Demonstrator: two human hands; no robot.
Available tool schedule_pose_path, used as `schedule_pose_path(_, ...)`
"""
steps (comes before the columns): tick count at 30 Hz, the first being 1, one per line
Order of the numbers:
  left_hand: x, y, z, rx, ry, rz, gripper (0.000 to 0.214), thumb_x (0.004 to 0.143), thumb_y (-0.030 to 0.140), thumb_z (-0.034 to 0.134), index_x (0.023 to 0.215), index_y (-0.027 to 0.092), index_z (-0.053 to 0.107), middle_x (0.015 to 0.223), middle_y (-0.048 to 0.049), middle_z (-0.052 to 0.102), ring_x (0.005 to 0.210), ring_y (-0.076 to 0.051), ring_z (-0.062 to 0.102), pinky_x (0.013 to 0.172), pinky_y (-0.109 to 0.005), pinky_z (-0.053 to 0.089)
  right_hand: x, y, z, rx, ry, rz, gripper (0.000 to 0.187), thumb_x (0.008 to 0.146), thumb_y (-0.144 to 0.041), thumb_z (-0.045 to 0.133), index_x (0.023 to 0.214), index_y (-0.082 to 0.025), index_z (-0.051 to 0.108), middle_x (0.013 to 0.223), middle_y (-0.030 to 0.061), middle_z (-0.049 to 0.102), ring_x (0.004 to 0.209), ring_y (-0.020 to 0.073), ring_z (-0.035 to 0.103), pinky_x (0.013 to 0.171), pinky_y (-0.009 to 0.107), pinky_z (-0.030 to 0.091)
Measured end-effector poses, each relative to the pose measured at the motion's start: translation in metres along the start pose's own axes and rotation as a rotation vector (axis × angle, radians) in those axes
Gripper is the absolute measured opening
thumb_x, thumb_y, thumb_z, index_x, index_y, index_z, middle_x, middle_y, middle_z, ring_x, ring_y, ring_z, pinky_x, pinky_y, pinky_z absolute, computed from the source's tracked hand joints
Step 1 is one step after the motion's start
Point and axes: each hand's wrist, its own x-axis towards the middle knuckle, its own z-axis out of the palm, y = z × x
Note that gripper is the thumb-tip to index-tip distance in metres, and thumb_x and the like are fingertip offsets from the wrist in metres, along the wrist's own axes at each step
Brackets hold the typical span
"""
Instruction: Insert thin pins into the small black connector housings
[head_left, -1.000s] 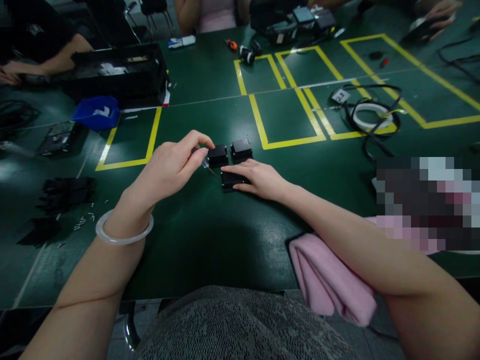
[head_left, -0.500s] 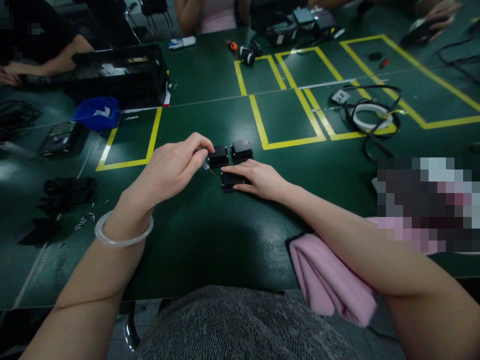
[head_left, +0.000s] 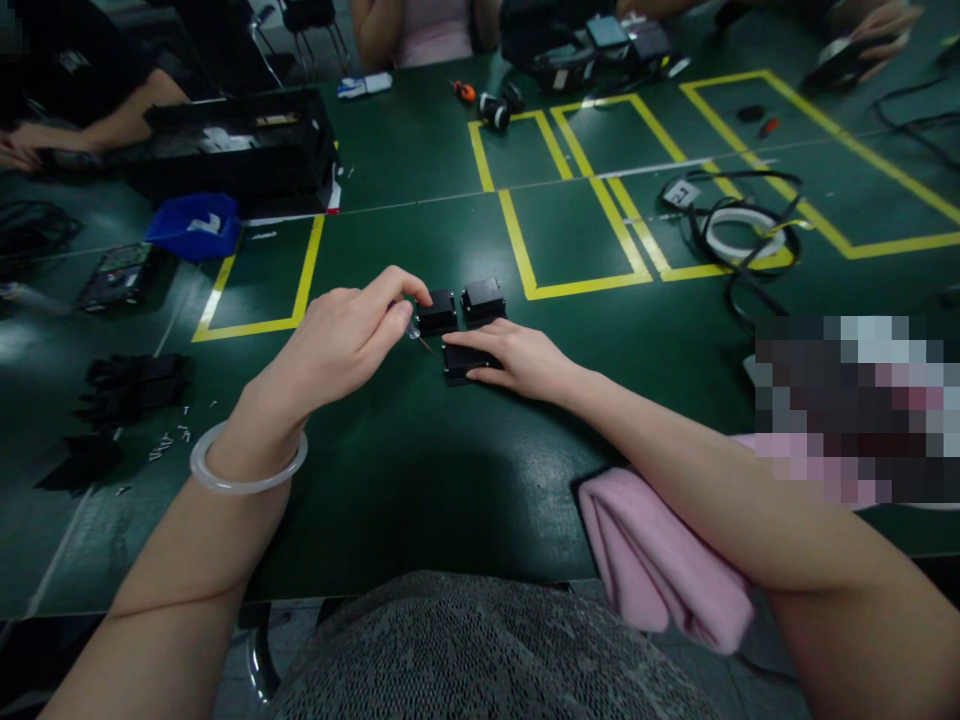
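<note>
My left hand point(head_left: 349, 335) is closed on a screwdriver point(head_left: 413, 330) with a clear handle, most of it hidden by the fingers. Its thin shaft slants down to the left end of a small black box point(head_left: 459, 362) on the green table. My right hand point(head_left: 525, 358) grips that box from the right, thumb and fingers on either side. Just behind stand two similar black boxes, one on the left point(head_left: 436, 310) and one on the right point(head_left: 484, 297), with small screws at their ends.
Loose screws point(head_left: 163, 442) and black parts point(head_left: 131, 388) lie at left, near a blue tray point(head_left: 196, 228). A long black case point(head_left: 240, 150) stands behind it. Coiled cables point(head_left: 750, 230) are at right, a pink cloth point(head_left: 660, 555) at the front edge. Co-workers sit across the table.
Almost nothing differs. My left fingers have shifted very slightly around the screwdriver; the right hand and the boxes stay in place.
</note>
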Motion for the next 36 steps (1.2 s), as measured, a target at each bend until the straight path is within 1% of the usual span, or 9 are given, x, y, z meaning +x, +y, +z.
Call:
schedule_pose_path(7, 0.0013, 0.0021, -0.0009, 0.042, -0.001, -0.026, 0.039, 0.105, 0.034, 0.04, 0.125, 0.016, 0.068, 0.07, 0.0005, 0.062, 0.057, -0.015, 0.056, 0.059, -0.029, 0.035, 0.0008, 0.001, 0.0013, -0.008, -0.008, 0.001, 0.06, 0.102, -0.026, 0.07, 0.16, -0.026, 0.057, 0.139, 0.0138, 0.074, 0.127, 0.0326, 0.066, 0.104, 0.045, 0.054)
schedule_pose_path(10, 0.0011, 0.0025, -0.0002, 0.042, -0.009, -0.028, 0.042, 0.106, 0.036, 0.039, 0.128, 0.016, 0.068, 0.074, -0.0007, 0.065, 0.059, -0.016, 0.056, 0.06, -0.029, 0.035, 0.0002, 0.0033, 0.0026, -0.008, 0.008, -0.018, 0.059, 0.102, -0.027, 0.07, 0.16, -0.026, 0.057, 0.139, 0.0133, 0.074, 0.126, 0.0323, 0.066, 0.102, 0.045, 0.054)
schedule_pose_path(15, -0.0006, 0.0024, 0.0001, 0.031, -0.012, -0.01, 0.045, 0.105, 0.037, 0.036, 0.13, 0.016, 0.068, 0.09, -0.0048, 0.071, 0.073, -0.019, 0.063, 0.067, -0.031, 0.04, -0.0003, 0.0059, 0.0042, -0.002, 0.02, -0.031, 0.058, 0.102, -0.028, 0.069, 0.159, -0.027, 0.057, 0.136, 0.0126, 0.075, 0.124, 0.0312, 0.066, 0.1, 0.043, 0.054)
schedule_pose_path(19, -0.002, 0.0023, -0.0013, 0.033, -0.026, 0.019, 0.044, 0.103, 0.032, 0.036, 0.129, 0.016, 0.068, 0.089, -0.0045, 0.07, 0.073, -0.019, 0.062, 0.07, -0.032, 0.041, 0.0, 0.0059, 0.0042, 0.002, 0.023, -0.031, 0.058, 0.102, -0.028, 0.069, 0.159, -0.027, 0.057, 0.134, 0.0125, 0.076, 0.123, 0.0312, 0.066, 0.1, 0.043, 0.054)
schedule_pose_path(26, -0.0018, 0.0021, 0.0009, 0.042, -0.012, -0.015, 0.047, 0.107, 0.035, 0.034, 0.139, 0.016, 0.063, 0.087, -0.0043, 0.069, 0.069, -0.018, 0.062, 0.066, -0.031, 0.04, -0.0003, 0.0043, 0.0031, -0.003, 0.014, -0.026, 0.059, 0.102, -0.027, 0.069, 0.16, -0.026, 0.057, 0.139, 0.013, 0.074, 0.125, 0.0316, 0.066, 0.101, 0.043, 0.054)
schedule_pose_path(31, -0.0014, 0.0018, 0.0014, 0.057, -0.005, -0.034, 0.045, 0.107, 0.037, 0.036, 0.134, 0.018, 0.065, 0.085, -0.0038, 0.069, 0.069, -0.019, 0.063, 0.065, -0.031, 0.04, -0.0003, 0.0055, 0.0037, -0.006, 0.022, -0.04, 0.058, 0.102, -0.028, 0.069, 0.159, -0.026, 0.057, 0.136, 0.0123, 0.075, 0.123, 0.0307, 0.066, 0.1, 0.042, 0.053)
schedule_pose_path(36, -0.0008, 0.0029, -0.0003, 0.088, -0.009, -0.018, 0.044, 0.105, 0.036, 0.034, 0.129, 0.017, 0.067, 0.089, -0.0054, 0.07, 0.075, -0.021, 0.065, 0.067, -0.032, 0.041, 0.0002, 0.0043, 0.0033, -0.011, 0.008, -0.024, 0.059, 0.103, -0.028, 0.069, 0.16, -0.026, 0.056, 0.137, 0.0137, 0.075, 0.124, 0.0318, 0.066, 0.101, 0.045, 0.054)
